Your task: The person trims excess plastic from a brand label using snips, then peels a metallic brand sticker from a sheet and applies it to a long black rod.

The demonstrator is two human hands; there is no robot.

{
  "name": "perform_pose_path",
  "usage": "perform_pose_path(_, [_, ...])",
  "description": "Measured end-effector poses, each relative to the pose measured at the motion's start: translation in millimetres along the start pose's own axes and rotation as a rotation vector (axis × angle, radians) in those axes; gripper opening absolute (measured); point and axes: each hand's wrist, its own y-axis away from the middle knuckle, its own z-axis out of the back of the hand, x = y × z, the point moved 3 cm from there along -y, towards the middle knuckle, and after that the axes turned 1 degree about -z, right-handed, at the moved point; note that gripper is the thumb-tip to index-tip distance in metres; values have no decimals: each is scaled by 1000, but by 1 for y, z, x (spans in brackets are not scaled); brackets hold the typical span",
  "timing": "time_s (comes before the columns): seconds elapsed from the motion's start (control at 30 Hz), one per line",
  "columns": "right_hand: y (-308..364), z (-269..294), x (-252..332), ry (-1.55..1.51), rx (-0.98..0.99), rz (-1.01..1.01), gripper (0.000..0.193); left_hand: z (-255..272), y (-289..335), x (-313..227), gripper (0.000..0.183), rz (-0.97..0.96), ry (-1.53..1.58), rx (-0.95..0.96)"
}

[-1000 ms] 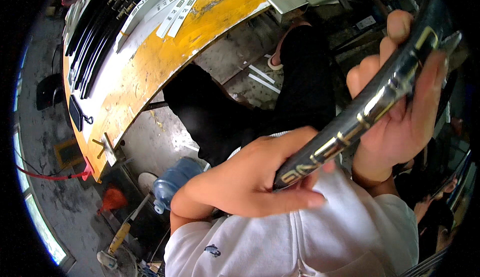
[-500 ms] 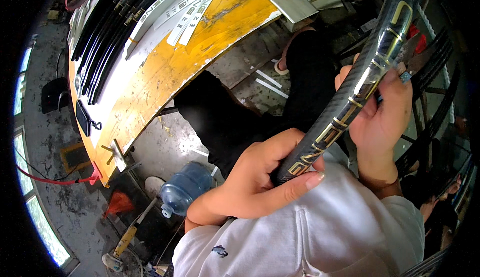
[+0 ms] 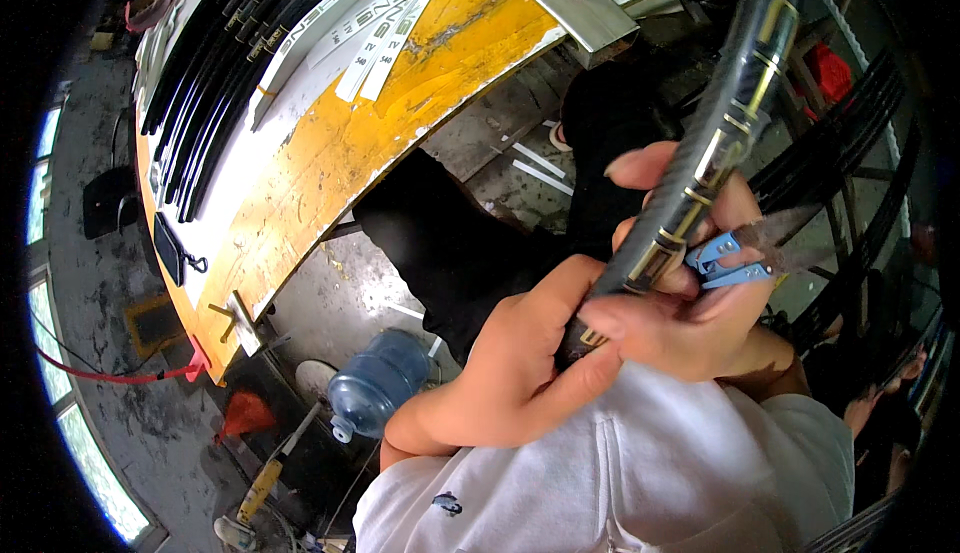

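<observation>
A long black tube (image 3: pixel 690 168) with a carbon weave and gold lettering slants across my front, rising to the upper right. My left hand (image 3: pixel 515 358) is closed round its lower end, thumb on the near side. My right hand (image 3: pixel 705 338) presses its thumb on the lettering near that end, while some of its fingers reach behind the tube. Tucked in the right palm is a pair of blue-handled thread snips (image 3: pixel 735 263), blades pointing right and smeared by motion. The thumb hides part of the lettering.
A yellow-and-white worktable (image 3: pixel 300 178) curves across the upper left, bearing several black tubes (image 3: pixel 215 103) and white printed strips (image 3: pixel 385 53). A metal plate (image 3: pixel 580 13) is fixed at its edge. A blue water bottle (image 3: pixel 380 383) lies on the floor. More black tubes (image 3: pixel 840 148) stand at right.
My right hand has slid down the tube toward my left hand, bringing its thumb onto the lower lettering. The snips in its palm now show clearly. The tube's upper end has shifted slightly left.
</observation>
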Motion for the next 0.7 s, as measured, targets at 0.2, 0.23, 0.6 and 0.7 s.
perform_pose_path(0.2, [-7, -3, -1, 174, -54, 100, 40, -5, 1, -10, 25, -23, -277, -219])
perform_pose_path(0.23, [-8, -4, -1, 166, -86, 62, 33, -5, 0, -9, 24, -13, -267, -226])
perform_pose_path(0.6, [-5, -3, -19, 142, -113, 179, 38, 3, -1, 5, 21, 95, 78, -115])
perform_pose_path(0.7, [-1, 4, -17, 52, -96, 78, 60, 2, 4, 1, 19, 199, 105, -160])
